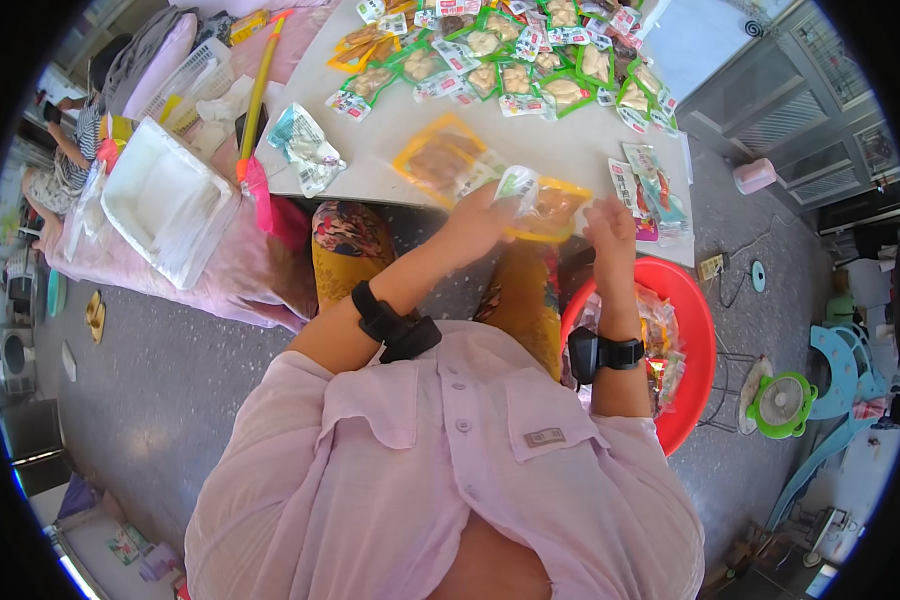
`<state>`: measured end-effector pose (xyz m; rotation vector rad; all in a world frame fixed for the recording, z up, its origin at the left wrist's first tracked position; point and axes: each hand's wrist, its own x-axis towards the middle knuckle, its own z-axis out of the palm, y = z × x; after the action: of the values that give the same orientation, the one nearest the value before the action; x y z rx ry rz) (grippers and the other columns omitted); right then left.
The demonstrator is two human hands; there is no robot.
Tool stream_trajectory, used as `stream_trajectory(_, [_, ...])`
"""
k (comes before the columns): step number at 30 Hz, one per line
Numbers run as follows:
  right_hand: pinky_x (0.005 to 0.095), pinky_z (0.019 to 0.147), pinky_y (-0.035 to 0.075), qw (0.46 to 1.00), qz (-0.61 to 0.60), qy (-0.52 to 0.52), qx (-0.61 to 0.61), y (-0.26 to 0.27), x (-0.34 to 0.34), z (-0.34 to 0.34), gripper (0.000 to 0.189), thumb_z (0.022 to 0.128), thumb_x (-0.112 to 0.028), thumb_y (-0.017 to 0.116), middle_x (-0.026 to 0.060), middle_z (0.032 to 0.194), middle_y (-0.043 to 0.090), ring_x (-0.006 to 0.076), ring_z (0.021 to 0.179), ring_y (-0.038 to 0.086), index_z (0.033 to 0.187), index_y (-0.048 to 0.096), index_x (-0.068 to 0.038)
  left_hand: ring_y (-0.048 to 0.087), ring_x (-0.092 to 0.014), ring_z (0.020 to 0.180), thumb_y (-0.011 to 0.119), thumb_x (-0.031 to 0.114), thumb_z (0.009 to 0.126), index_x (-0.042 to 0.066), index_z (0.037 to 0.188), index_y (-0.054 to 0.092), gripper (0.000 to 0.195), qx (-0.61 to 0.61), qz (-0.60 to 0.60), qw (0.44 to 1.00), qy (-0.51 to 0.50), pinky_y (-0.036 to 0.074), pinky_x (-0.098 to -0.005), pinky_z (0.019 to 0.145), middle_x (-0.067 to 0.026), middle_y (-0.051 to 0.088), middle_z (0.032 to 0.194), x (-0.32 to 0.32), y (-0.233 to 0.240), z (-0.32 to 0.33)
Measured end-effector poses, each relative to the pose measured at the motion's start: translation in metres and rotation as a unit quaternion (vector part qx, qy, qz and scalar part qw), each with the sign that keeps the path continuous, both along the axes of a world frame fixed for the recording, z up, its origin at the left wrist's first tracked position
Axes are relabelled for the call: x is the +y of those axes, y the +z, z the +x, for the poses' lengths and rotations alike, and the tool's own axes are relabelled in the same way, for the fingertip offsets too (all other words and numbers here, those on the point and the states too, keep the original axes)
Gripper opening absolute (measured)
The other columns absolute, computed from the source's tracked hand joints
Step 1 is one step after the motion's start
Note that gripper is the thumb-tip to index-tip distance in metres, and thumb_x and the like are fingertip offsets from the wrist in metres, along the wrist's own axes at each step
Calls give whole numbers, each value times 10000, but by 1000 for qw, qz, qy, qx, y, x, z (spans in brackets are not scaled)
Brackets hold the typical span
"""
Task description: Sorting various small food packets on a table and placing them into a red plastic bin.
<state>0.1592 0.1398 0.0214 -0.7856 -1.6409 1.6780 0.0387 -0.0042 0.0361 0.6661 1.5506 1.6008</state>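
Over the near edge of the white table (390, 142), my left hand (484, 225) grips a yellow-edged clear food packet (559, 210) with brownish food inside. A second yellow-edged packet (439, 154), blurred, lies beyond the same hand; whether it is held too cannot be told. My right hand (613, 229) is just right of the gripped packet, fingers loosely curled and apart, with nothing seen in them. Farther back is a heap of green-edged food packets (517, 79). A blue-and-white packet (306, 146) lies to the left, and several flat packets (645, 187) lie at the right edge.
Below my right forearm stands a red plastic basin (694, 352) holding packets. At left, a white foam box (169, 202) and a yellow stick (261, 97) rest on a pink-covered bed (217, 300). A seated person (71, 154) is beyond. A green fan (782, 405) stands right.
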Motion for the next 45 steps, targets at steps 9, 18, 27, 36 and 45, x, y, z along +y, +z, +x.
stream_trajectory(9, [337,773,405,907,-317,215,177,-26,-1,24,192,752,-77,481,114,956,507,202,869,504,924,462,7,487,-161,753,489,198,723,36,972,445,300,-36,-59,996,-52,412,-261,584,-67,499,863,-7,0,-2])
stream_trajectory(18, [286,704,432,953,-227,78,186,-36,2,16,123,766,-11,416,94,868,518,171,774,528,878,462,12,479,-307,667,509,147,624,10,704,471,163,664,-68,738,102,399,-362,595,-136,482,699,0,-32,-21])
stream_trajectory(27, [277,686,434,947,-266,104,145,-31,-6,8,121,761,-7,423,105,871,517,170,754,528,870,463,28,460,-331,670,438,88,644,-5,629,432,95,532,-128,833,77,370,-406,576,-163,469,693,2,-31,-26])
stream_trajectory(36, [309,663,448,932,-329,99,117,-30,-13,-9,98,769,-24,419,98,857,512,195,766,530,858,449,2,474,-278,694,461,65,599,30,633,467,49,642,-92,756,84,390,-367,582,-118,480,714,0,-22,-13])
stream_trajectory(45, [234,540,432,994,53,76,65,-52,-34,-54,52,744,-38,438,71,733,510,141,619,509,783,448,-5,478,-239,771,483,74,594,50,749,527,163,671,-31,731,120,392,-345,639,-73,525,818,3,-25,-3])
